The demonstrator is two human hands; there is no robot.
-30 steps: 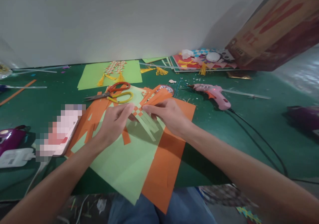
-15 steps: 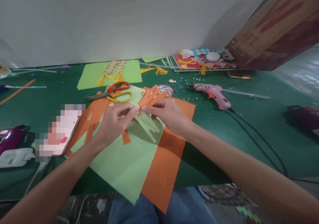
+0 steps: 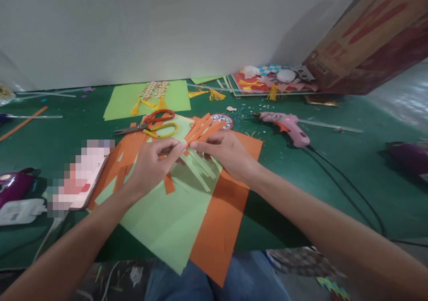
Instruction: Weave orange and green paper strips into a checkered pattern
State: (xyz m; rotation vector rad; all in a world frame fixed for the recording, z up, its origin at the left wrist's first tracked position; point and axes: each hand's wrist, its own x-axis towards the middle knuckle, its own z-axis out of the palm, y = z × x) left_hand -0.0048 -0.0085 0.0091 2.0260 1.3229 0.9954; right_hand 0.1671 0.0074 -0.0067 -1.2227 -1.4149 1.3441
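Paper strips (image 3: 201, 130) meet between the fingers (image 3: 184, 146) of both hands, pinched tight.

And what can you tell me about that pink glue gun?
The glue gun looks plastic, with an orange trigger, a dark nozzle and a lit red light on its body. It lies on its side on the green table, right of the papers, nozzle pointing left, handle slanting toward the person. A translucent stick extends from its back, and a black cord leaves the handle's end. Nobody is touching it.
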